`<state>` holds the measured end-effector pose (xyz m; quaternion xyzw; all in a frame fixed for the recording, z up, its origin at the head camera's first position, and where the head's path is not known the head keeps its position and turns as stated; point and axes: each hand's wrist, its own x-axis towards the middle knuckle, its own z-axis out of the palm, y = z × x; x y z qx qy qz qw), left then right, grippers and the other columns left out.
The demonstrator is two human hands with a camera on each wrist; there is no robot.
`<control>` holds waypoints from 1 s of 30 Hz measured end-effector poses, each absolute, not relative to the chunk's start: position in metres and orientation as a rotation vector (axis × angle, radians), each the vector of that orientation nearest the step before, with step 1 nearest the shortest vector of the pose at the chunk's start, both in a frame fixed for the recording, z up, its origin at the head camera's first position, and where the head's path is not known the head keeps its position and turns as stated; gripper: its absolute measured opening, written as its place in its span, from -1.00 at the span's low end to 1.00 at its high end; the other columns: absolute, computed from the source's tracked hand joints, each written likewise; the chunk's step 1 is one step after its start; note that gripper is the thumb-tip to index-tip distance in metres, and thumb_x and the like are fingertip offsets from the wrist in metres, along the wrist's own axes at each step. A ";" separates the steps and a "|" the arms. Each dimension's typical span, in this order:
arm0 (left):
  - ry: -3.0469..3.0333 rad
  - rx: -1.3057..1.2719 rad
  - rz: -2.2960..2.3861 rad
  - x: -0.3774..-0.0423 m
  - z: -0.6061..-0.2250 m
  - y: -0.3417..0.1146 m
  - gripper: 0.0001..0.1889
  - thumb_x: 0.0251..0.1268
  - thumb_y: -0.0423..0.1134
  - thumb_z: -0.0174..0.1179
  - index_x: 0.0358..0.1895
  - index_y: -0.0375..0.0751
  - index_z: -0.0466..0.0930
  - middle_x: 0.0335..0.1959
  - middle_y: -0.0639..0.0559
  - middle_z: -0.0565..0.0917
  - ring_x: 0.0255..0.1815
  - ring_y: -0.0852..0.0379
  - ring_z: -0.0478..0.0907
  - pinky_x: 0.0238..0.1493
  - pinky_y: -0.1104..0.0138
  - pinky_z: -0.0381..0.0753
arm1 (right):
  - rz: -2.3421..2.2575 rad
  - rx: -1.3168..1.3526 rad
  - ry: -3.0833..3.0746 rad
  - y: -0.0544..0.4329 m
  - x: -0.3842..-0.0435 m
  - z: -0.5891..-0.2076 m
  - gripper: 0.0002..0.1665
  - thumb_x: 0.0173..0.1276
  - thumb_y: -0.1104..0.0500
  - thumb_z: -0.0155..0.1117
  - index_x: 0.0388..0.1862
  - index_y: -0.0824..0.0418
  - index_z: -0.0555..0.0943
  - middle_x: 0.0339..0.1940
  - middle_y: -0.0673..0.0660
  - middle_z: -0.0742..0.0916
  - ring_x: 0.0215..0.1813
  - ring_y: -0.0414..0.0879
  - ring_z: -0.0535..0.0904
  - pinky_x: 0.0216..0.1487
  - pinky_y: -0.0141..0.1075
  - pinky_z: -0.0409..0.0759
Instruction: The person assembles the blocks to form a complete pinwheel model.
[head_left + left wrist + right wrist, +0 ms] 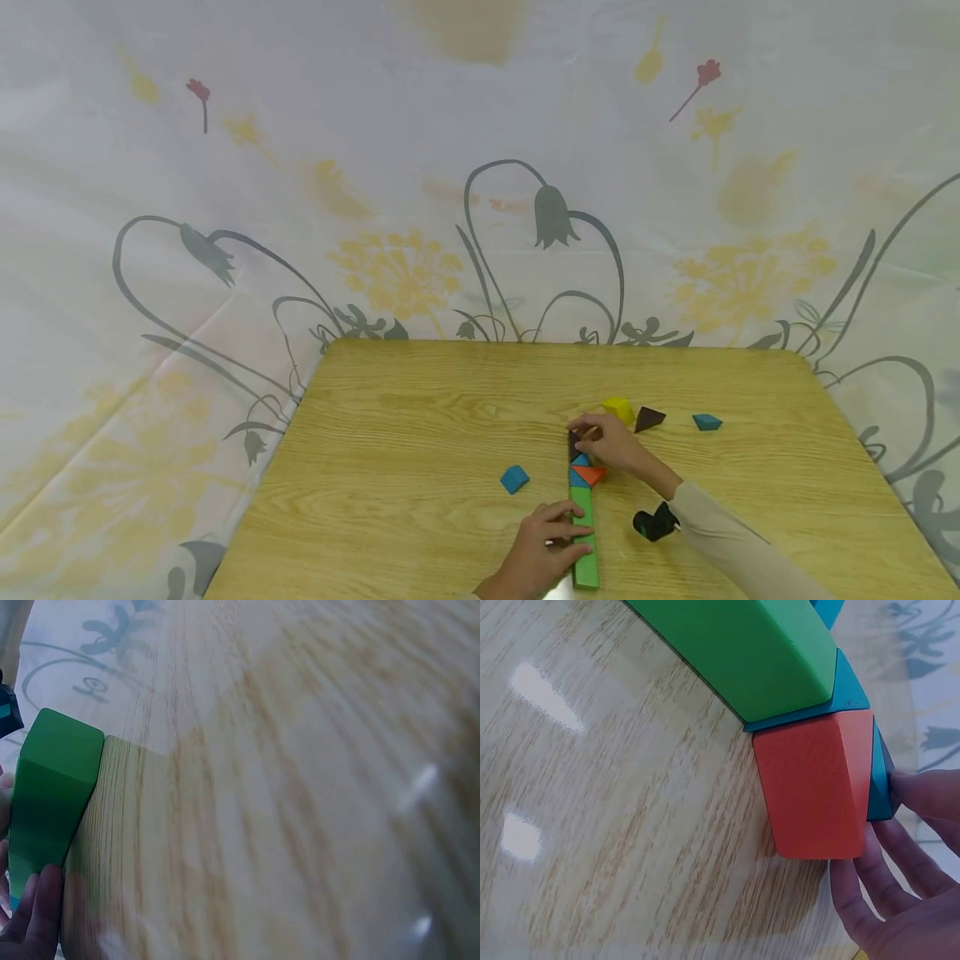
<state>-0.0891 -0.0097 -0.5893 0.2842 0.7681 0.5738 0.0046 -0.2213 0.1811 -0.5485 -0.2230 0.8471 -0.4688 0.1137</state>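
Observation:
A row of wooden blocks runs away from the person, with a long green block (586,575) at the near end. Beyond it come blue pieces (578,481) and a red triangular block (590,474) that juts out to the right. A dark brown block (573,446) forms the far end. The left hand (538,546) grips the green block, fingers lying across it to its right edge. At the far end, the right hand (613,443) pinches the dark brown block between thumb and fingers. In the right wrist view, its fingertips come close to the red block (810,787).
Left of the row lies a loose blue block (514,479). Behind the right hand are a yellow block (618,409), a dark brown triangle (649,418) and another blue block (707,422). A flower-printed curtain (510,275) hangs behind the wooden table (390,417).

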 end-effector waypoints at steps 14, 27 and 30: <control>2.421 0.909 1.765 -0.089 -0.589 -0.010 -0.75 0.26 -0.20 0.23 -0.11 -0.29 0.71 0.02 -0.03 0.54 -0.15 0.33 0.43 -0.27 0.55 0.59 | -1.377 -0.675 2.470 0.182 -0.220 -0.554 -0.69 0.30 0.37 0.23 0.02 0.45 0.56 -0.17 0.26 0.64 -0.20 0.05 0.60 -0.29 -0.33 0.59; 2.396 0.900 1.778 -0.088 -0.588 -0.010 -0.74 0.27 -0.20 0.22 -0.11 -0.31 0.71 0.01 -0.05 0.54 -0.16 0.33 0.43 -0.28 0.55 0.59 | -1.356 -0.751 2.479 0.181 -0.211 -0.538 -0.70 0.29 0.39 0.23 0.01 0.46 0.56 -0.12 0.32 0.63 -0.18 0.12 0.58 -0.26 -0.35 0.59; 2.376 0.880 1.784 -0.089 -0.589 -0.010 -0.74 0.28 -0.21 0.22 -0.11 -0.31 0.70 0.01 -0.05 0.54 -0.16 0.34 0.42 -0.28 0.54 0.60 | -1.346 -0.743 2.471 0.178 -0.201 -0.519 -0.71 0.29 0.44 0.19 0.00 0.49 0.55 -0.08 0.42 0.61 -0.15 0.21 0.56 -0.26 -0.36 0.58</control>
